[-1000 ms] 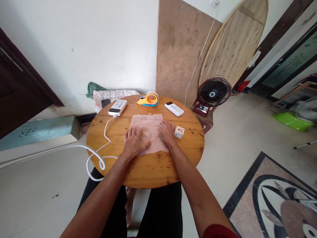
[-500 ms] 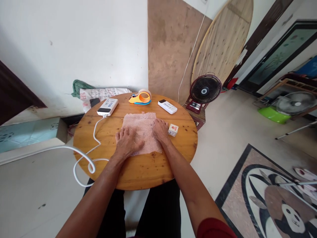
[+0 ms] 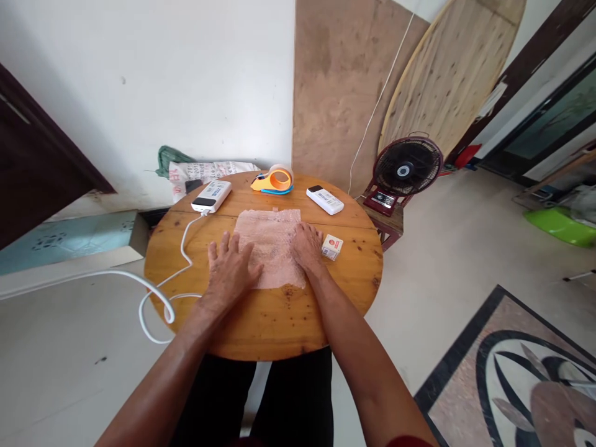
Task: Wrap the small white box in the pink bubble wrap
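Note:
A pinkish sheet of bubble wrap [image 3: 272,242] lies flat on the round wooden table [image 3: 261,329]. My left hand [image 3: 231,264] is at its left edge with fingers spread, the thumb over the wrap. On the right edge rests my right hand [image 3: 307,245], fingers stretched forward and holding nothing. Just right of that hand is a small white box [image 3: 332,246] with a red mark. Beyond the wrap sits an orange tape dispenser [image 3: 274,180] with a roll of tape.
A white power bank [image 3: 212,197] with a white cable [image 3: 184,248] stands at the back left of the table. Another white power bank [image 3: 325,200] lies at the back right. A dark fan [image 3: 404,171] stands on a stool beyond the table.
My left hand has shifted left and lifted its fingers off the wrap's middle, spreading them wider. The right hand stays on the wrap's right edge. The whole view has turned slightly left.

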A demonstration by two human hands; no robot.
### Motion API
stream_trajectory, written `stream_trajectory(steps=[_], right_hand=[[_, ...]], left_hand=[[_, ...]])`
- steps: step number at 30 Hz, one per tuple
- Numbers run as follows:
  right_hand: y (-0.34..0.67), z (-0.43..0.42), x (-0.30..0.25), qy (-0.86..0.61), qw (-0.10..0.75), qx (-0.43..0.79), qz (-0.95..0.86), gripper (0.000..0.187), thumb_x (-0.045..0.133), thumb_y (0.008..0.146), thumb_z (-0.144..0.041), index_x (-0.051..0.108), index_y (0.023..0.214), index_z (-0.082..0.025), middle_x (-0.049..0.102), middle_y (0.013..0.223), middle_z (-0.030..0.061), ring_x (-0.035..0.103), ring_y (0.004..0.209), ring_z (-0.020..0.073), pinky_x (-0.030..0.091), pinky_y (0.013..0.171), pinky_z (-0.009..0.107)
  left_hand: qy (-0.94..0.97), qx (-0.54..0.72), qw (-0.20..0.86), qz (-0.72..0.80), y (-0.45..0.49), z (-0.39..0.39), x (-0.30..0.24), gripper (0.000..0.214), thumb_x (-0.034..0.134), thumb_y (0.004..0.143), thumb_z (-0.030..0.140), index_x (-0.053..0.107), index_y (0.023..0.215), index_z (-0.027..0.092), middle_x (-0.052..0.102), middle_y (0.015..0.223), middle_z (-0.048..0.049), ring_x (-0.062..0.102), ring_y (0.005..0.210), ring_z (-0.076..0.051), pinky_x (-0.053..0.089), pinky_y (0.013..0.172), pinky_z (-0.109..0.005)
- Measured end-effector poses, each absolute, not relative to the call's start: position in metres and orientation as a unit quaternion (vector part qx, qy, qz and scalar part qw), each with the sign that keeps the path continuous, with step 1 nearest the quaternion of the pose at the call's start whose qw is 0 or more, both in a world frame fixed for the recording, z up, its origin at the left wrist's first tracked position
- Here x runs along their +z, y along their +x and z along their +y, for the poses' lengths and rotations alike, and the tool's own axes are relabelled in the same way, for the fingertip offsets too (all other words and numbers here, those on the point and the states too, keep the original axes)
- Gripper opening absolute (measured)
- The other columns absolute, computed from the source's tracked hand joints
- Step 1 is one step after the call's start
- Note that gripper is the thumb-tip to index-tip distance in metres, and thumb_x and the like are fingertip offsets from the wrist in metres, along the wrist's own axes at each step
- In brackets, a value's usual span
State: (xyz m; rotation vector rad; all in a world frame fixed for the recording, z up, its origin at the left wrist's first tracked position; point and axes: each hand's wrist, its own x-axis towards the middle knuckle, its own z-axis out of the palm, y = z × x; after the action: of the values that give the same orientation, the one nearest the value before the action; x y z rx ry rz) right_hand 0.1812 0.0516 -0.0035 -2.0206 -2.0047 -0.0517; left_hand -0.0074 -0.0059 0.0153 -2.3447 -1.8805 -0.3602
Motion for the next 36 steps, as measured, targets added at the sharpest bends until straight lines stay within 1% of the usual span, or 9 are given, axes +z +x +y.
stream_trajectory(steps=[4,8,16,20,23,26,29,32,36], right_hand=[[0.18,0.048,-0.001,-0.711,0.164,-0.024,-0.684,0.036,0.035,0.091,-0.021,0.051,0.123,-0.017,0.041,0.139,0.0139,0.041,0.119,0.0271,0.032,0.094,0.041],[0.18,0.043,0.002,-0.688,0.185,-0.036,-0.701,0.043,0.035,0.091,-0.021,0.044,0.132,-0.014,0.029,0.149,0.0137,0.033,0.128,0.0272,0.028,0.102,0.04],[0.179,0.032,0.034,-0.64,0.144,-0.024,-0.754,0.035,0.043,0.086,-0.02,0.056,0.118,-0.016,0.046,0.137,0.0121,0.039,0.122,0.0247,0.031,0.101,0.036],[0.209,0.016,0.059,-0.663,0.11,-0.052,-0.739,0.052,0.053,0.084,-0.033,0.044,0.133,-0.019,0.039,0.143,0.0129,0.035,0.127,0.0288,0.029,0.099,0.043],[0.243,0.005,0.059,-0.716,0.054,-0.01,-0.696,0.061,0.061,0.078,-0.037,0.043,0.133,-0.018,0.054,0.127,0.0139,0.049,0.113,0.0285,0.035,0.09,0.039],[0.268,-0.003,0.051,-0.738,0.076,0.052,-0.669,0.04,0.062,0.077,-0.039,0.058,0.112,-0.019,0.065,0.101,0.0083,0.058,0.089,0.0226,0.038,0.073,0.03],[0.27,-0.01,0.056,-0.739,0.188,0.103,-0.639,0.03,0.061,0.076,-0.043,0.06,0.094,-0.02,0.063,0.081,0.0027,0.054,0.07,0.0174,0.036,0.061,0.026],[0.241,-0.017,0.078,-0.656,0.296,0.173,-0.672,0.026,0.055,0.079,-0.044,0.059,0.09,-0.02,0.058,0.073,-0.0002,0.049,0.065,0.0149,0.034,0.058,0.025],[0.168,-0.016,0.1,-0.52,0.265,0.261,-0.769,0.024,0.063,0.074,-0.04,0.057,0.087,-0.021,0.052,0.073,-0.0036,0.046,0.065,0.0119,0.033,0.058,0.023]], left_hand=[[-0.828,-0.112,0.02,-0.55,0.012,-0.021,0.029,0.05,0.053,0.083,0.042,0.053,0.128,0.021,0.033,0.149,-0.0163,0.022,0.14,-0.034,0.019,0.111,-0.054],[-0.869,-0.067,-0.067,-0.486,0.022,-0.028,0.028,0.063,0.06,0.076,0.044,0.045,0.135,0.027,0.03,0.151,-0.0147,0.021,0.139,-0.039,0.017,0.106,-0.067],[-0.881,-0.044,-0.13,-0.454,0.008,-0.025,0.025,0.061,0.059,0.076,0.047,0.046,0.133,0.03,0.03,0.149,-0.0136,0.025,0.136,-0.041,0.023,0.102,-0.068],[-0.88,-0.046,-0.128,-0.454,0.009,-0.025,0.026,0.06,0.06,0.075,0.047,0.047,0.131,0.03,0.03,0.149,-0.0143,0.025,0.136,-0.041,0.022,0.101,-0.069],[-0.881,-0.052,-0.125,-0.452,0.009,-0.027,0.025,0.058,0.059,0.076,0.046,0.048,0.13,0.028,0.03,0.149,-0.0149,0.025,0.136,-0.041,0.021,0.101,-0.07],[-0.883,-0.062,-0.12,-0.449,0.009,-0.029,0.026,0.056,0.057,0.076,0.045,0.048,0.129,0.027,0.03,0.149,-0.0151,0.024,0.136,-0.041,0.022,0.099,-0.071],[-0.881,-0.068,-0.123,-0.451,0.008,-0.032,0.027,0.056,0.058,0.076,0.045,0.049,0.128,0.026,0.031,0.148,-0.0151,0.024,0.136,-0.041,0.021,0.1,-0.071],[-0.879,-0.079,-0.13,-0.452,0.008,-0.033,0.025,0.058,0.058,0.075,0.045,0.049,0.129,0.026,0.03,0.149,-0.0161,0.023,0.136,-0.043,0.017,0.1,-0.074],[-0.866,-0.097,-0.147,-0.467,0.011,-0.032,0.018,0.069,0.06,0.074,0.047,0.042,0.136,0.025,0.033,0.148,-0.0171,0.024,0.136,-0.044,0.012,0.102,-0.073]])
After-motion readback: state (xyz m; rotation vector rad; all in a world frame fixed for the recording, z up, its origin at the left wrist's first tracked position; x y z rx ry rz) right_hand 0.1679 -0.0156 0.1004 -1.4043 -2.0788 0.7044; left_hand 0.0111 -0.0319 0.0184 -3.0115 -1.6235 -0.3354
